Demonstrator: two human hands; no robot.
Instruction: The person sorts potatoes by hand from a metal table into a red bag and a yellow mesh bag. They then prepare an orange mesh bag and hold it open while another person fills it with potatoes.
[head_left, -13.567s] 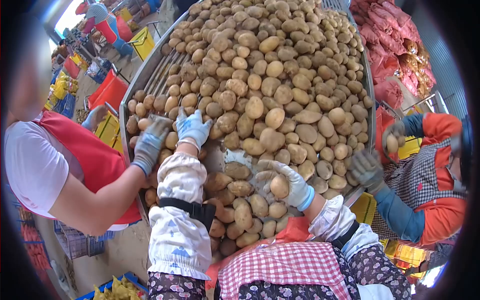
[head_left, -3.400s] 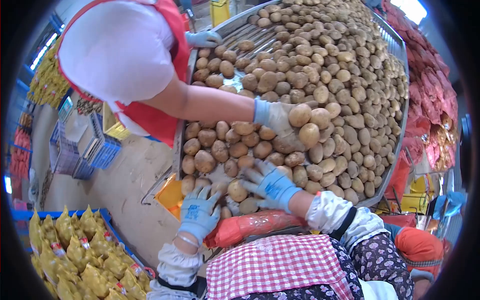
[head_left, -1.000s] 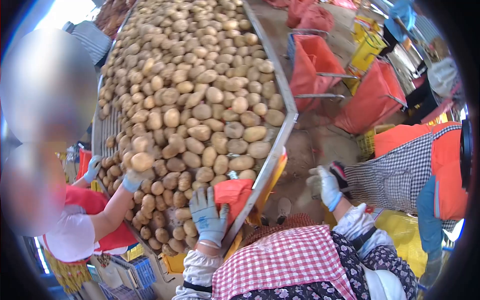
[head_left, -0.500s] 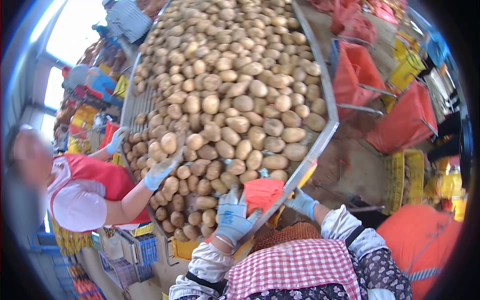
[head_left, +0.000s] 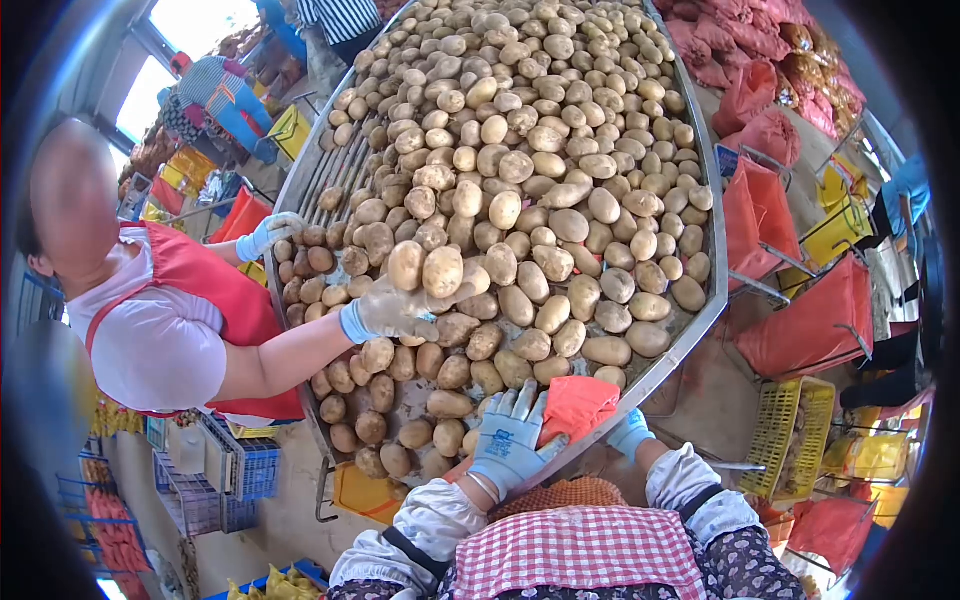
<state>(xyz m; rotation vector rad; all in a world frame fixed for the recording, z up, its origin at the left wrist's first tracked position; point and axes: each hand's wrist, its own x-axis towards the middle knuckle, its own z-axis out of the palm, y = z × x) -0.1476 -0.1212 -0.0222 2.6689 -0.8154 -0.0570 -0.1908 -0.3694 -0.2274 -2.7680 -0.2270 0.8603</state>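
Observation:
Potatoes (head_left: 530, 280) cover a metal sorting table (head_left: 700, 330) in front of me. My left hand (head_left: 512, 440), in a light blue and white glove, lies at the near edge with its fingers stretched out, just below the closest potatoes. Next to its thumb is an orange-red cloth-like piece (head_left: 580, 408) on the table rim. My right hand (head_left: 630, 437), also gloved, is at the outer side of the rim near that piece. Its fingertips are partly hidden, and nothing shows in it.
A co-worker in a red apron (head_left: 230, 300) stands at the left, one gloved hand (head_left: 395, 308) under two potatoes. Red bags on frames (head_left: 810, 310) and a yellow crate (head_left: 790, 440) stand right. Blue crates (head_left: 245, 460) are lower left. More people work far left.
My view has shifted, so the table sits further right. The co-worker's near hand has moved inward over the potatoes. My left hand stays by the orange-red piece, my right by the rim.

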